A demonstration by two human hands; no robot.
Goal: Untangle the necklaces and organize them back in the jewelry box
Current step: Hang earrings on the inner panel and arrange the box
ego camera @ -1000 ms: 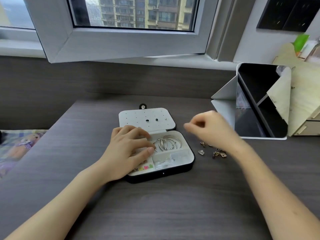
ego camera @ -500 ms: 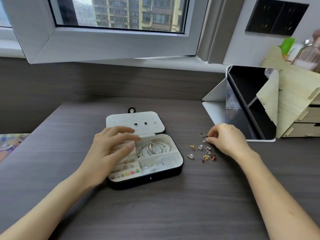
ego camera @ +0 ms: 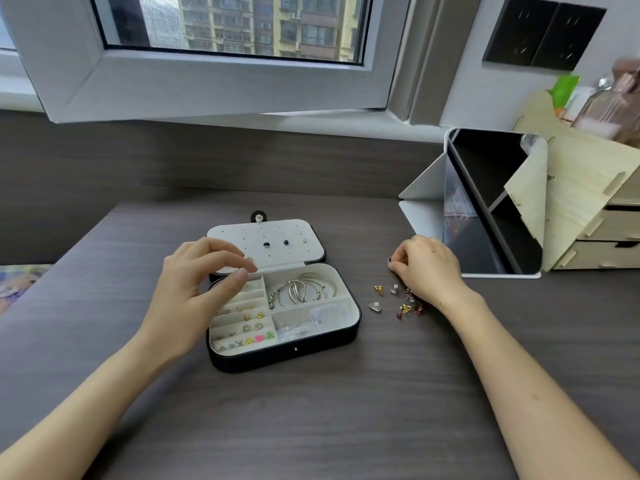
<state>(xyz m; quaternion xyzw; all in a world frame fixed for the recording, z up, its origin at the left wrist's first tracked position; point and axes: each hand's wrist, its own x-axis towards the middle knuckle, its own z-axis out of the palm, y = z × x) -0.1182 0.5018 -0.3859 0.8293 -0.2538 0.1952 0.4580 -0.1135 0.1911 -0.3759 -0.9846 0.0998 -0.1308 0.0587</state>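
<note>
- While the black jewelry box (ego camera: pixel 284 355) lies open in the middle of the dark wood-grain desk (ego camera: pixel 346 427), its white lid (ego camera: pixel 266 244) is folded flat toward twelve o'clock, with a few studs pinned in it.
- At the box's two o'clock compartment sits a bundle of silver bangles and chains (ego camera: pixel 304 289); whether they are tangled, I cannot tell.
- Its nine o'clock side has padded rows holding small earrings (ego camera: pixel 252 322), some gold, some pink, yellow and green.
- Hovering over the box's ten o'clock corner, the left hand (ego camera: pixel 194 289) has thumb and fingers curved and a little apart, pinching nothing that I can see.
- At three o'clock from the box, the right hand (ego camera: pixel 427 268) rests on the desk, fingertips drawn close on a small dark ring-like piece (ego camera: pixel 390 260).
- Just beside that hand, toward its seven o'clock, lies a scatter of loose earrings (ego camera: pixel 398 301).
- Farther toward three o'clock, a standing mirror (ego camera: pixel 491 209) leans beside a pale wooden drawer organizer (ego camera: pixel 588 209).
</note>
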